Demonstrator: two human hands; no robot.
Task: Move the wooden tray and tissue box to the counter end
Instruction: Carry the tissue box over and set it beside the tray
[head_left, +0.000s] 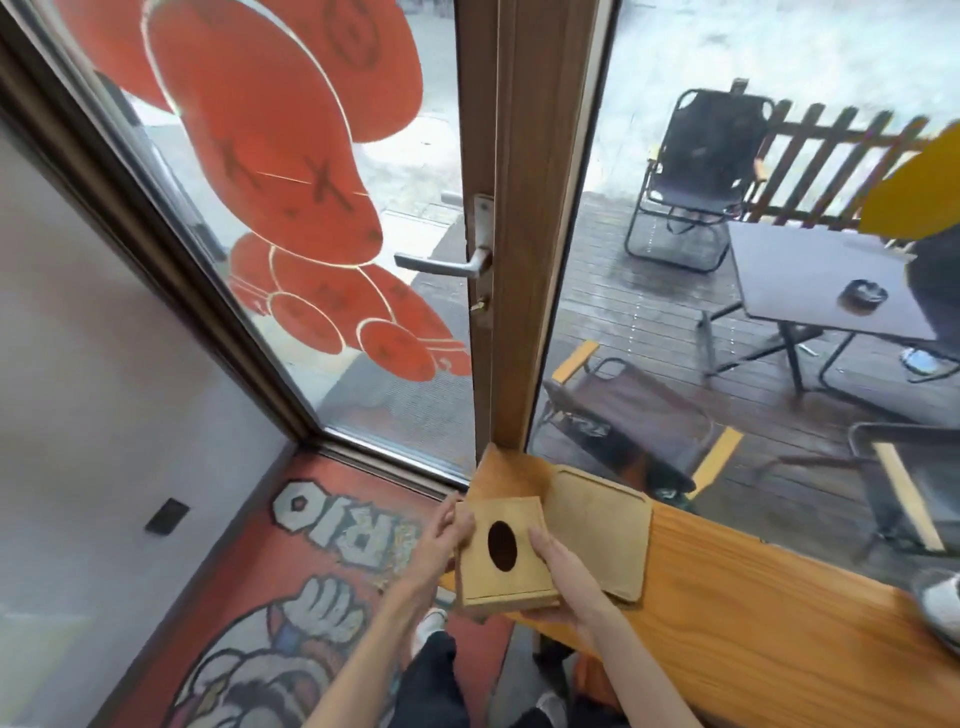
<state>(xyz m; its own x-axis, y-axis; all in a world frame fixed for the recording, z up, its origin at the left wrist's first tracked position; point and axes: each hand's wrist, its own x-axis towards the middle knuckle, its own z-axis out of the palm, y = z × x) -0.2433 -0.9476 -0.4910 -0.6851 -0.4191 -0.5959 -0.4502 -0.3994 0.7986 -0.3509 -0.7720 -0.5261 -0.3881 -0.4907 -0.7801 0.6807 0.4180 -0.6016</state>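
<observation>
Left hand (441, 535): fingers curl against the left side of the tissue box (501, 553), thumb on its upper edge. Right hand (563, 582): thumb presses the box's top face, fingers wrap under its right side. Both hands clamp the box. The box sits at the counter (753, 623) end, partly overhanging the near edge; whether it rests on the wood or is lifted is unclear. Its oval slot faces up, long axis running away from the person; the opening is dark, contents not discernible. The tray (597, 530) lies flat just beside the box, on its right, nothing on it.
</observation>
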